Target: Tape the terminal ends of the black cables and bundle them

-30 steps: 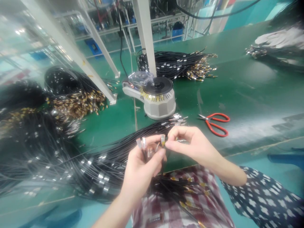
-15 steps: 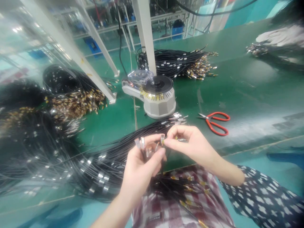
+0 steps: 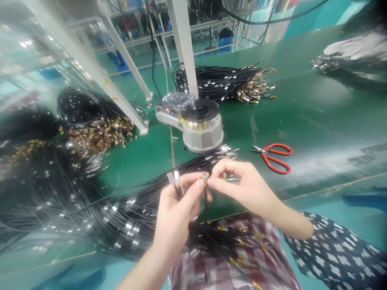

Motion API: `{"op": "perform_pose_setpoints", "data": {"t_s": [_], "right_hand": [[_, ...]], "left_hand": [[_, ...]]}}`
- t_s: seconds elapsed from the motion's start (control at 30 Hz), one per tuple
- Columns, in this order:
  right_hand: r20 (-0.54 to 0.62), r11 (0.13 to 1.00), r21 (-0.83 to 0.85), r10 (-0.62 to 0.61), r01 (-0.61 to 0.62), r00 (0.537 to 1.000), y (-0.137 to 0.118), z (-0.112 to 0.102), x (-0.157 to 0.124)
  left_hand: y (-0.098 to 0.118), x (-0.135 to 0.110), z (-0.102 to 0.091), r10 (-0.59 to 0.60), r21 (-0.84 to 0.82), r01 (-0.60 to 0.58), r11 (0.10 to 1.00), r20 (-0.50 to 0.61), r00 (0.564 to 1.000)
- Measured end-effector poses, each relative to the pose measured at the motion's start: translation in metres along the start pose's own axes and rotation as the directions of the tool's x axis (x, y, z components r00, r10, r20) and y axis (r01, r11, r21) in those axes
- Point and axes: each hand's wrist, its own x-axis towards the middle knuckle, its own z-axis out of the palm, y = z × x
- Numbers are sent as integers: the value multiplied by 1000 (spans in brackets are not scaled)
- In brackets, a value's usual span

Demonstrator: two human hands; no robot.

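My left hand [image 3: 178, 209] is closed round several thin black cables whose silvery tips stick up between the fingers. Its thumb and forefinger meet at a small metal cable end [image 3: 204, 176] with a yellowish patch. On the right side of that same cable end, my right hand [image 3: 238, 179] pinches with thumb and forefinger. More black cables with yellow-wrapped ends [image 3: 238, 229] lie across the checked apron on my lap. Behind my hands a long bundle of black cables [image 3: 145, 193] with silver tips runs over the green table.
A white round tape dispenser [image 3: 202, 139] with a black top stands beyond my hands. Red-handled scissors [image 3: 275, 155] lie to the right. Cable bundles rest at the back [image 3: 223, 80] and left [image 3: 99, 133]. White posts [image 3: 184, 48] rise from the table [image 3: 302, 108].
My left thumb has moved up to the metal cable end, and its fingers have closed in more. The left hand has shifted slightly left. My right hand keeps its pinch.
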Motion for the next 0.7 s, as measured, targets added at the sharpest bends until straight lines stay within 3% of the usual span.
{"op": "perform_pose_setpoints", "data": {"t_s": [0.37, 0.7], "right_hand": [[17, 998, 6, -63, 63, 998, 3, -1, 0], [10, 997, 37, -73, 72, 997, 3, 4, 1]], "left_hand": [[4, 3, -5, -202, -82, 205, 975, 43, 979], [0, 2, -6, -167, -127, 175, 976, 70, 983]]}}
